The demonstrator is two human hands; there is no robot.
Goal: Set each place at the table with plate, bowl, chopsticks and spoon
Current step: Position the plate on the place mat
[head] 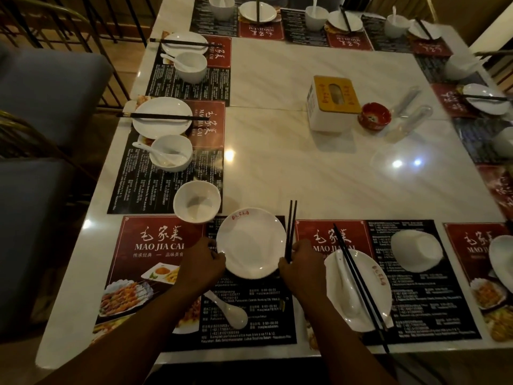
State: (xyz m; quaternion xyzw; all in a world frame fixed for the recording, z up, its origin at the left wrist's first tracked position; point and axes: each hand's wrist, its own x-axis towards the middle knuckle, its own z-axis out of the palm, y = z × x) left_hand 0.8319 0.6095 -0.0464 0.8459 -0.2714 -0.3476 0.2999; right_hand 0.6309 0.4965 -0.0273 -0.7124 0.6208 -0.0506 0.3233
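A white plate (pixel 251 243) lies on the near-left placemat (pixel 155 273). My left hand (pixel 201 262) pinches its left rim. My right hand (pixel 301 265) is at the plate's right rim and grips a pair of black chopsticks (pixel 291 226) that point away from me. An empty white bowl (pixel 197 201) stands just beyond the mat's far edge. A white spoon (pixel 230 311) lies on the mat below the plate. To the right, a second plate (pixel 369 309) carries a spoon (pixel 347 287) and chopsticks (pixel 361 287), with an upturned bowl (pixel 416 250) behind it.
Set places with plate, bowl, spoon and chopsticks line the left side (pixel 162 118), the far side (pixel 258 12) and the right side (pixel 485 98). A tissue box (pixel 330 104), a red ashtray (pixel 374 115) and clear bottles (pixel 410 118) stand mid-table. Grey chairs (pixel 41 93) flank the left.
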